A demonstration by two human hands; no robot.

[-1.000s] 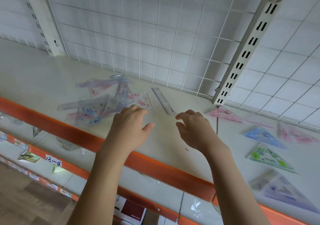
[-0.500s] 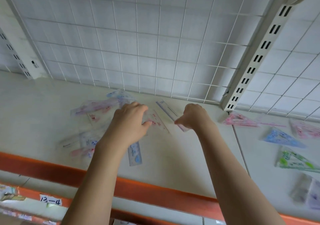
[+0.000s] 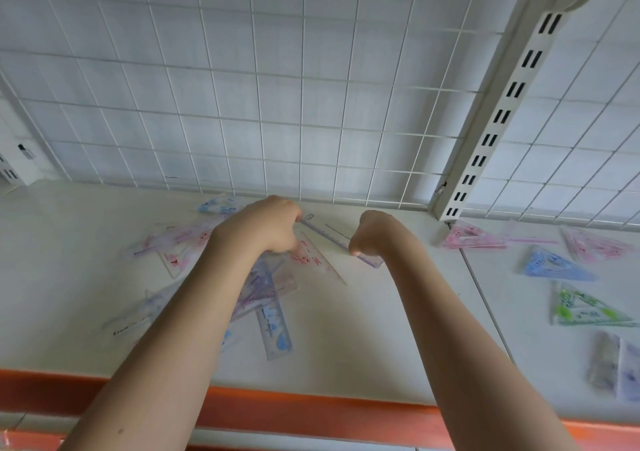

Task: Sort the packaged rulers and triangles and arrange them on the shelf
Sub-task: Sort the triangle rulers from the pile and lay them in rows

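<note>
Left grip (image 3: 263, 225) curls over a heap of glossy plastic-wrapped triangles (image 3: 311, 260) mid-shelf (image 3: 381, 329); right grip (image 3: 372, 230) pinches the slim clear ruler (image 3: 337, 237) near the shelf's back edge by the wire grid (image 3: 277, 104).

- Two hands: the left hand (image 3: 265, 227) and the right hand (image 3: 375, 230), both over the loose pile.
- One purple ruler (image 3: 341, 239) lies between the hands.
- One blue-patterned ruler (image 3: 275, 326) lies at the pile's near edge.
- One red-printed triangle (image 3: 313, 260) lies just beside the left hand.
- The remaining packets in the pile (image 3: 180, 242) overlap too much to count.
- On the right panel, at least two pink triangles (image 3: 471, 237), one blue triangle (image 3: 554, 265), one green triangle (image 3: 585, 308).
- One blurred purple packet (image 3: 616, 367) lies nearest the right edge.
- One slotted upright (image 3: 498, 118).
</note>
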